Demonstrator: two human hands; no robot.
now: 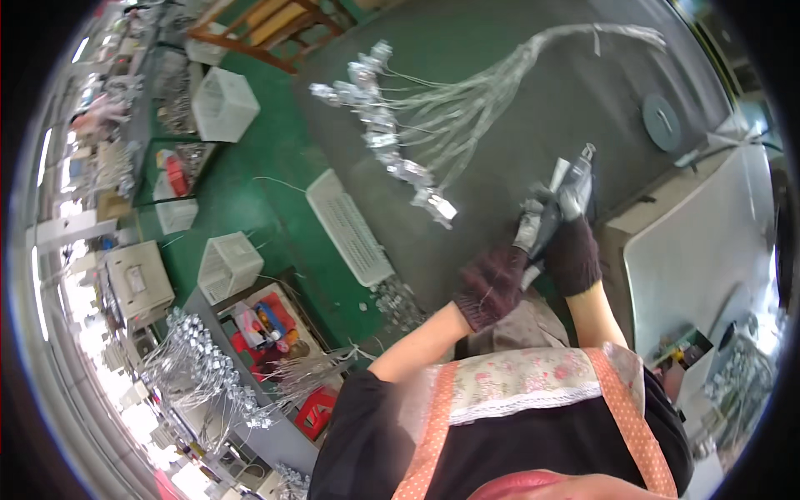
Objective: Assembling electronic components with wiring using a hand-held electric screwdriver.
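Both my hands wear dark maroon knitted gloves with greyish fingers, close together over the table's near edge. My right hand (575, 250) is closed around a dark, elongated tool (581, 177) with a small metal hook at its far end. Beside it, my left hand (493, 283) is slightly blurred; its fingers curl against a silvery piece or the tool's side, and I cannot make out which. A pale strip (559, 173) sticks up between the hands. Further off, a bundle of thin pale wires (521, 62) fans out to a row of shiny silver blocks (382, 133) on the dark grey tabletop (600, 100).
A round grey disc (661, 122) lies at the table's right. A metal-topped surface (692, 242) stands right of my hands. On the green floor to the left are a white plastic basket (348, 227), white crates (225, 104) and a wooden stool (271, 29). More wired silver parts (204, 358) hang lower left.
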